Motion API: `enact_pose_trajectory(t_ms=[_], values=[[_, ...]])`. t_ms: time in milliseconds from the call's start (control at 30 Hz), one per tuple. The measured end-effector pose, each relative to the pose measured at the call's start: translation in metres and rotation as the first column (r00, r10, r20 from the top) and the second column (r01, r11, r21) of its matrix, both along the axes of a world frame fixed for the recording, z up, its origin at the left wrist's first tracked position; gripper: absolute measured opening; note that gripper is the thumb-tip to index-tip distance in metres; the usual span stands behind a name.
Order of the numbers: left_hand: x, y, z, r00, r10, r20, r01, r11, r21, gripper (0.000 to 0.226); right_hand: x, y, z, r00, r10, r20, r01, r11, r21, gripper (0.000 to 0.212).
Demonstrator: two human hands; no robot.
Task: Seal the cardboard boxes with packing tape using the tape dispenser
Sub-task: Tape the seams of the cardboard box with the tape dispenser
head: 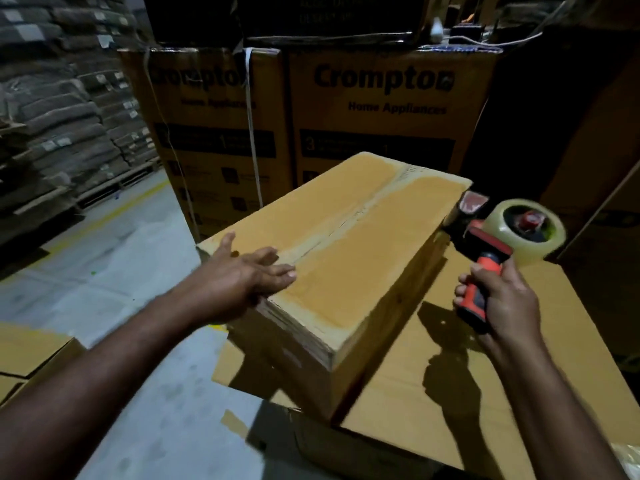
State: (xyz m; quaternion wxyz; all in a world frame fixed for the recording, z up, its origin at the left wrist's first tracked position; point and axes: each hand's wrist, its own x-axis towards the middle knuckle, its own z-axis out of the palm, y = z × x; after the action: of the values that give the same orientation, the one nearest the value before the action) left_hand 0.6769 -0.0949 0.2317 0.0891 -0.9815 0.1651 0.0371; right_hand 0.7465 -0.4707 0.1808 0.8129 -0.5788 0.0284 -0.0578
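Box (346,258) lies on a bigger carton (519,375) serving as worktop, with a pale strip along its centre seam (346,223) (tape, I think, already down). My left hand (242,275) rests flat on the seam's near end, fingers straight. My right hand (498,299) grips the tape dispenser (491,244) just beside the box's right edge. Next, I judge, the ends want taping.
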Motion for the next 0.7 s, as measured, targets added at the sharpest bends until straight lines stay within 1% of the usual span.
enact_pose_trajectory(t_ms=[33,67,100,133,167,200,233,267,300,333,367,433,500,567,700], values=[[0.001,0.007,-0.004,0.997,0.077,0.023,-0.073,0.987,-0.143,0.070,-0.004,0.001,0.010,0.999,-0.007,0.039,0.007,1.000,-0.017,0.056],[0.001,0.013,-0.011,0.982,0.187,0.023,-0.161,0.898,-0.409,0.062,-0.008,0.003,0.018,0.997,-0.010,0.075,0.013,0.999,-0.033,0.057],[0.000,0.017,-0.019,0.950,0.312,-0.015,-0.233,0.677,-0.699,0.052,-0.013,0.005,0.026,0.994,-0.009,0.110,0.015,0.999,-0.050,0.055],[0.000,0.015,-0.024,0.903,0.423,-0.073,-0.238,0.351,-0.906,0.045,-0.017,0.007,0.033,0.989,-0.004,0.146,0.013,0.998,-0.065,0.053],[0.002,0.012,-0.028,0.848,0.514,-0.128,-0.178,0.048,-0.983,0.039,-0.022,0.009,0.038,0.985,0.004,0.175,0.010,0.997,-0.079,0.053],[0.004,0.007,-0.032,0.798,0.576,-0.175,-0.105,-0.153,-0.983,0.037,-0.024,0.012,0.042,0.982,0.011,0.190,0.007,0.996,-0.091,0.055],[0.008,0.001,-0.037,0.757,0.613,-0.228,-0.093,-0.244,-0.965,0.045,-0.026,0.015,0.045,0.981,0.015,0.196,0.004,0.995,-0.099,0.059],[0.012,-0.004,-0.042,0.734,0.620,-0.276,-0.113,-0.290,-0.950,0.061,-0.027,0.018,0.046,0.980,0.022,0.198,-0.001,0.995,-0.102,0.063],[0.018,-0.008,-0.048,0.726,0.614,-0.311,-0.151,-0.299,-0.942,0.077,-0.027,0.021,0.047,0.979,0.033,0.199,-0.011,0.994,-0.107,0.065],[0.025,-0.010,-0.054,0.709,0.628,-0.321,-0.179,-0.279,-0.943,0.089,-0.027,0.025,0.049,0.979,0.048,0.200,-0.026,0.993,-0.112,0.066],[0.030,-0.013,-0.056,0.688,0.651,-0.320,-0.209,-0.244,-0.947,0.093,-0.028,0.031,0.051,0.977,0.068,0.203,-0.045,0.992,-0.115,0.066],[0.031,-0.014,-0.054,0.645,0.695,-0.317,-0.251,-0.199,-0.947,0.085,-0.029,0.044,0.055,0.970,0.114,0.215,-0.091,0.989,-0.114,0.066],[0.032,-0.014,-0.051,0.634,0.703,-0.321,-0.263,-0.195,-0.945,0.077,-0.028,0.063,0.062,0.961,0.172,0.215,-0.155,0.983,-0.097,0.067],[0.030,-0.013,-0.051,0.654,0.683,-0.325,-0.286,-0.176,-0.942,0.073,-0.025,0.087,0.067,0.946,0.249,0.210,-0.243,0.969,-0.052,0.068],[0.023,-0.001,-0.048,0.721,0.594,-0.358,-0.337,-0.151,-0.929,0.071,-0.016,0.139,0.070,0.888,0.419,0.188,-0.419,0.907,-0.042,0.073]])
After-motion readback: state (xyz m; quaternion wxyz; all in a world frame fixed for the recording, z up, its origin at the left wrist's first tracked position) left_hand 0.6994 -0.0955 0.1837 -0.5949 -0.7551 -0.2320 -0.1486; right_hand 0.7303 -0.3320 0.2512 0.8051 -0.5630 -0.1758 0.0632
